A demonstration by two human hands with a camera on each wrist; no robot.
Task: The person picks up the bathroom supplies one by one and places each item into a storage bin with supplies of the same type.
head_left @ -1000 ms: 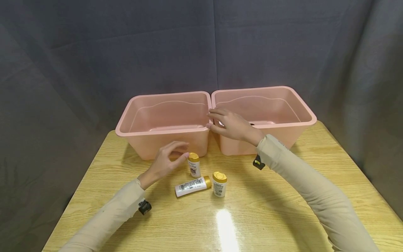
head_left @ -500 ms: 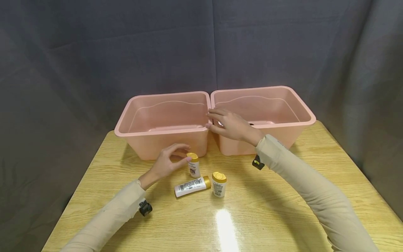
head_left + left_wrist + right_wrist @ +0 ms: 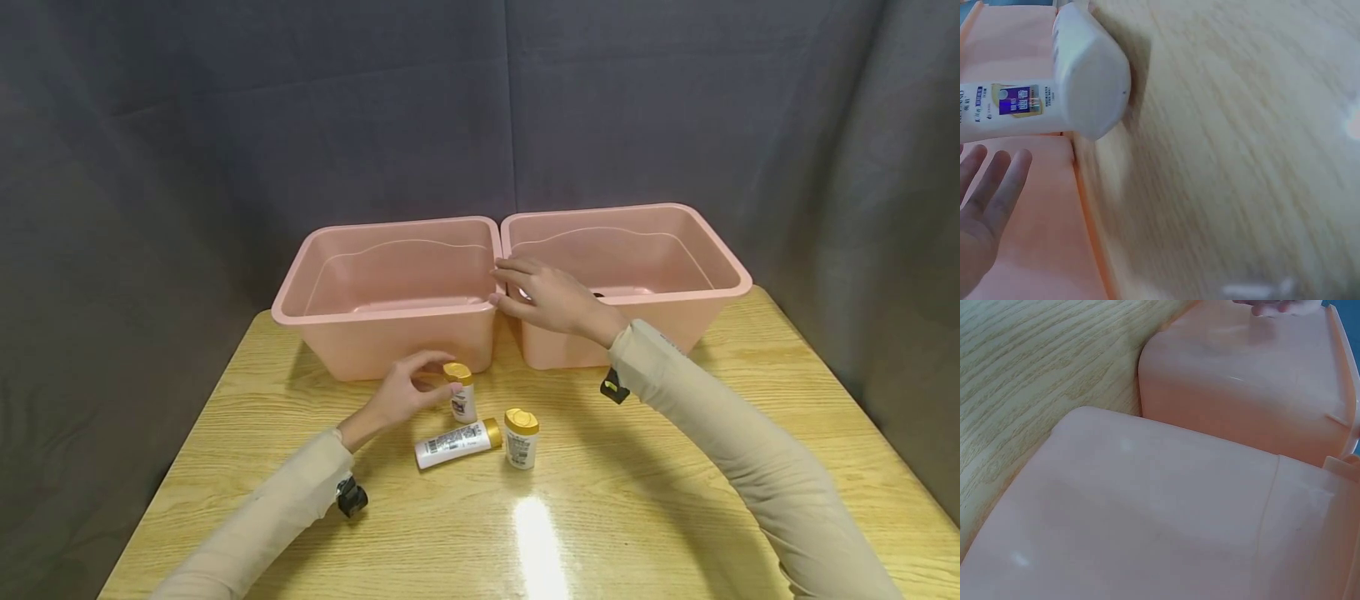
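1. My left hand (image 3: 405, 393) curls its fingers round the gold cap of an upright white bottle (image 3: 462, 395); whether this grip is tight or only touching, I cannot tell.
2. That bottle stands on the tabletop (image 3: 637, 500), just in front of the left pink bin (image 3: 360, 333).
3. My right hand (image 3: 551, 296) rests with relaxed fingers on the rims where the left bin meets the right pink bin (image 3: 697, 283); its grip holds nothing.
4. A second bottle (image 3: 457, 442) lies on its side near my left hand, and a third bottle (image 3: 522, 438) stands upright just beside its cap.
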